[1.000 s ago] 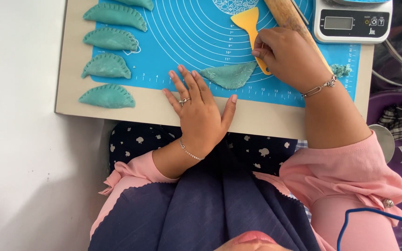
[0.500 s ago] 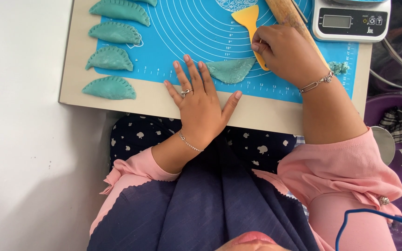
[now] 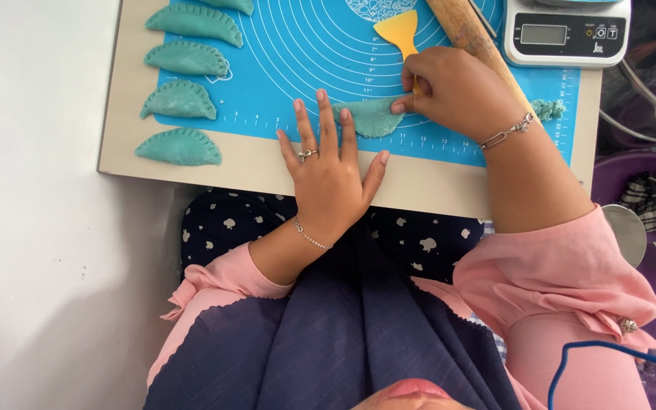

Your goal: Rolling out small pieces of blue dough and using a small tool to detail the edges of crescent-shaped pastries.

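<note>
Nearest the camera, a dark blue apron and pink sleeves are seen from above. Beyond them, a pale wooden board (image 3: 449, 190) is laid across the lap, and a blue silicone pastry mat (image 3: 290, 53) is spread on it. The left hand (image 3: 332, 171) is laid flat and released, palm down, on the board's near edge, its fingertips reaching onto the mat and resting against the near side of a folded teal dough dumpling (image 3: 371, 118). The right hand (image 3: 457, 95) is curled closed just beyond, its fingertips pinched on the dumpling's right end, while a yellow plastic scraper (image 3: 398, 32) is gripped in the same hand, its blade pointing away. Four finished crimped dumplings (image 3: 180, 146) are lined up along the mat's left edge. Behind the right hand, a wooden rolling pin (image 3: 471, 38) is laid diagonally. A scrap of teal dough (image 3: 548, 110) is seen beside the right wrist. Farthest off, a digital kitchen scale (image 3: 567, 34) is set at the board's far right corner.
</note>
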